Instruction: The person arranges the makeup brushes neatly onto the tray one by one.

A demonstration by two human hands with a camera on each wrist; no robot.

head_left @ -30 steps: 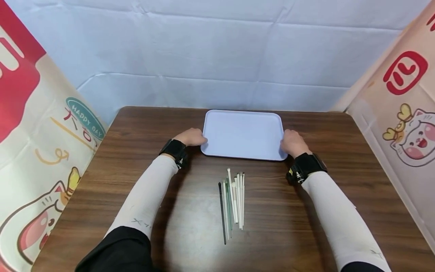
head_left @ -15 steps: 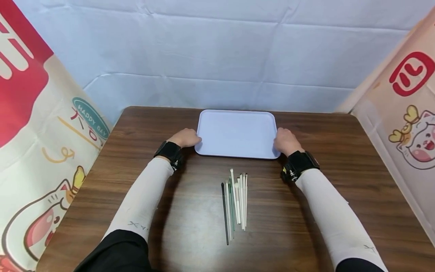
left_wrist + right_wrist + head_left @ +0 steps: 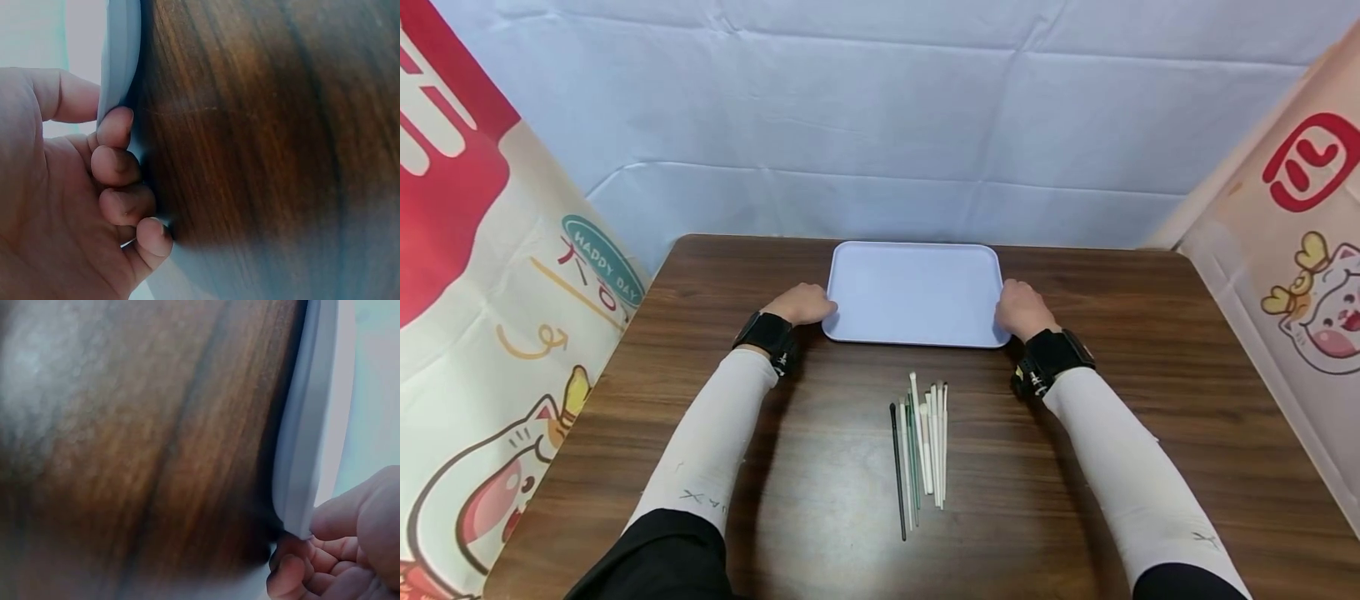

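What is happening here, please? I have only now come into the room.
A person is holding a pale tray by its two short ends, near the far edge of a wooden table. The left hand grips one end and the right hand the other, with fingers curled at the rim. Nearer the person, thin white, green and black sticks lie side by side, touched by neither hand.
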